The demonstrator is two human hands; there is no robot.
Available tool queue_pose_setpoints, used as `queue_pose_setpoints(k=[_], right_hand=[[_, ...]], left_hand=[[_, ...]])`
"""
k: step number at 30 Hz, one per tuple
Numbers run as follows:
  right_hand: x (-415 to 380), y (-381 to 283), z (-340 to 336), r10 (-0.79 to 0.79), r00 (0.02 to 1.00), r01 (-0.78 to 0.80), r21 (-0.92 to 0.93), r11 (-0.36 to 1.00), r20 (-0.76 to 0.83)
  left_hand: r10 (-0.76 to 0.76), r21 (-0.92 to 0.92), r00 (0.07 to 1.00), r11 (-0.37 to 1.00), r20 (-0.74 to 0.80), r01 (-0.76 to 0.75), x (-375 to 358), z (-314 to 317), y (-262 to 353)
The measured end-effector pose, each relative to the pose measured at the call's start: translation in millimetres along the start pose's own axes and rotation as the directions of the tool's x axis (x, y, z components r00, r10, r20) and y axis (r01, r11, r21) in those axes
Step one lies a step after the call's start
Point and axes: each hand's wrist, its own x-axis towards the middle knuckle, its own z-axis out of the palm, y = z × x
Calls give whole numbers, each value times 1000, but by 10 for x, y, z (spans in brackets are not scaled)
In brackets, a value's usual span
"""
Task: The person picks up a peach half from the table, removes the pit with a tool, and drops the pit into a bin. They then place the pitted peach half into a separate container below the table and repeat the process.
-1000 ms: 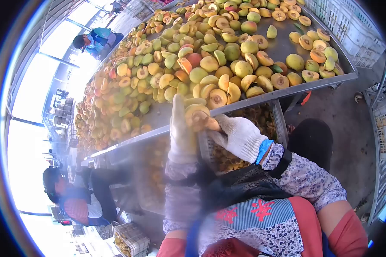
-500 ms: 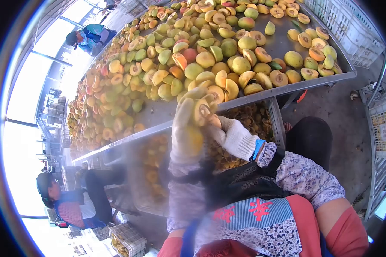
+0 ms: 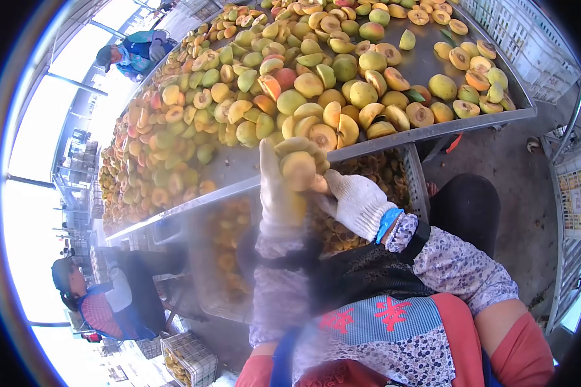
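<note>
My left hand, in a pale glove, holds a halved yellow fruit near the table's front edge, with the thumb raised. At the fruit's lower right is my right hand, in a white knitted glove, its bare fingertips closed by the fruit; what they grip, if anything, is too small to tell. Halved and whole fruits lie heaped on the metal table beyond my hands. Below my hands, a crate holds many small brownish pieces.
The table's raised metal rim runs just past my hands. White crates stand at the upper right, and a rack at the right. One person sits at the lower left, another at the upper left.
The fruit in my left hand has turned, and its cut face with the pit no longer shows clearly. My left thumb has lifted away from it. The seated person has leaned slightly.
</note>
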Motion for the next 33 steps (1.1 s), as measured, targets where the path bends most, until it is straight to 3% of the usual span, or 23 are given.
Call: queue_pose_setpoints(k=[3, 5, 11, 14, 18, 21, 23, 24, 26, 29, 33], right_hand=[[19, -22, -52, 62, 995, -55, -84, 995, 82], [15, -16, -42, 95, 989, -84, -99, 992, 114], [-24, 1, -22, 94, 985, -88, -47, 995, 144], [-84, -94, -50, 72, 994, -79, 98, 992, 79], [-38, -41, -60, 85, 993, -91, 64, 994, 81], [-41, 34, -26, 107, 990, -103, -45, 994, 87], [-50, 38, -41, 117, 987, -109, -73, 991, 114], [-58, 45, -42, 119, 987, -111, -72, 991, 111], [-81, 66, -48, 163, 977, -151, -99, 984, 135], [-96, 41, -88, 140, 980, -126, -104, 987, 144], [-125, 42, -58, 61, 995, -60, -7, 998, 81]], left_hand=[[84, 94, 996, 992, 32, -87, 29, -87, -50], [79, 274, 993, 956, 89, -101, 58, -157, -44], [86, 392, 982, 908, 168, -146, 36, -196, -29], [146, 339, 983, 924, 114, -177, -26, -86, -55], [169, 247, 982, 951, 86, -185, -75, 11, -66], [214, 378, 971, 895, 103, -237, -109, 37, -58], [235, 602, 937, 719, 258, -347, -97, -20, -36], [234, 602, 936, 719, 262, -347, -76, -46, -38], [89, 490, 968, 849, 236, -198, -13, -114, -69], [65, 549, 937, 795, 344, -257, 45, -288, -83], [66, 422, 965, 890, 254, -172, -131, -35, 61]])
